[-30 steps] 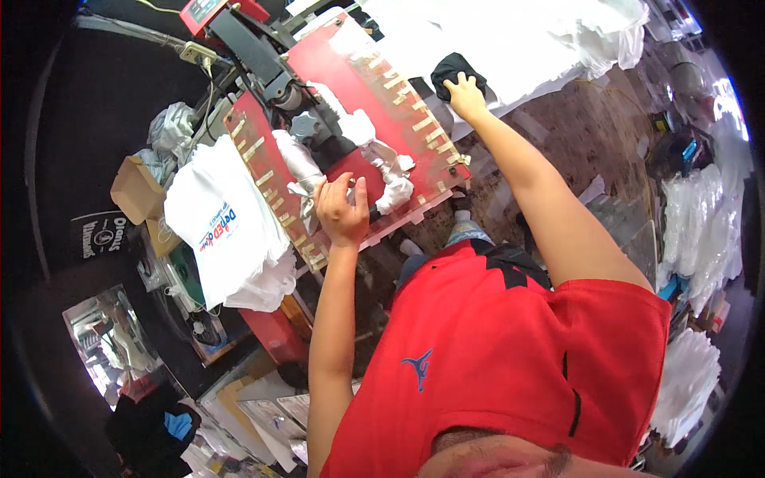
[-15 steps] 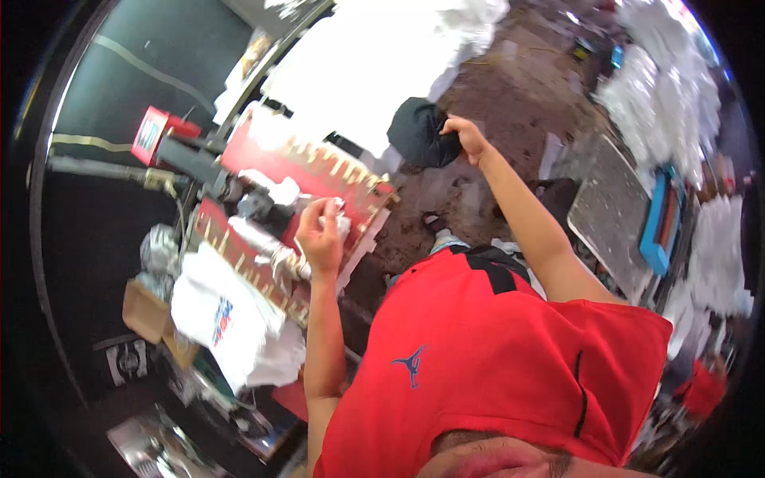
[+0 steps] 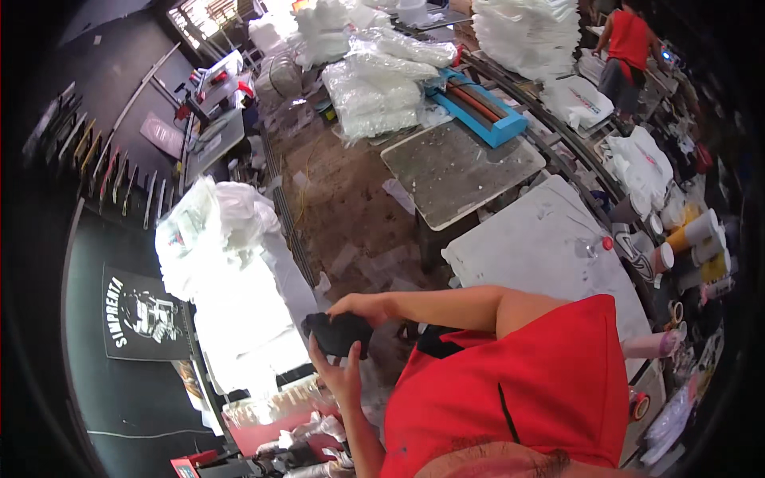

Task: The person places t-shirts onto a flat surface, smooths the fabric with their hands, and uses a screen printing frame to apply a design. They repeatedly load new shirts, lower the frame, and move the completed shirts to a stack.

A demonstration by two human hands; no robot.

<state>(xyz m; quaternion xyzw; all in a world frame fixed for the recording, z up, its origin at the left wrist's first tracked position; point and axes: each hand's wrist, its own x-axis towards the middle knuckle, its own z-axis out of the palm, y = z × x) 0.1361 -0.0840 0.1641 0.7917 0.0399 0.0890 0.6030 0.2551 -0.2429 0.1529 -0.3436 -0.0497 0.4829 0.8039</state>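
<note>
A black cap-like cloth piece (image 3: 339, 333) is held in front of my body, bunched so that its exact shape is hard to make out. My right hand (image 3: 365, 307) grips its upper edge, the fingers partly hidden behind it. From below, my left hand (image 3: 341, 378) holds it too, thumb on one side and fingers on the other. Just left of it lies a pile of white cloth or sheets (image 3: 247, 319), washed out by bright light. Below my left hand is a red surface with white cloth (image 3: 311, 430) on it.
To the right stands a white-topped table (image 3: 534, 247) with a clear red-capped bottle (image 3: 594, 246). Beyond it are a grey board (image 3: 462, 179), a blue frame (image 3: 498, 130) and plastic-wrapped stacks (image 3: 370, 95). Paper scraps litter the brown floor (image 3: 327, 183). Another person (image 3: 629, 44) works far right.
My view has swung to the right. The black cloth piece, earlier in my right hand alone, is now between both hands. My left hand has left the red surface.
</note>
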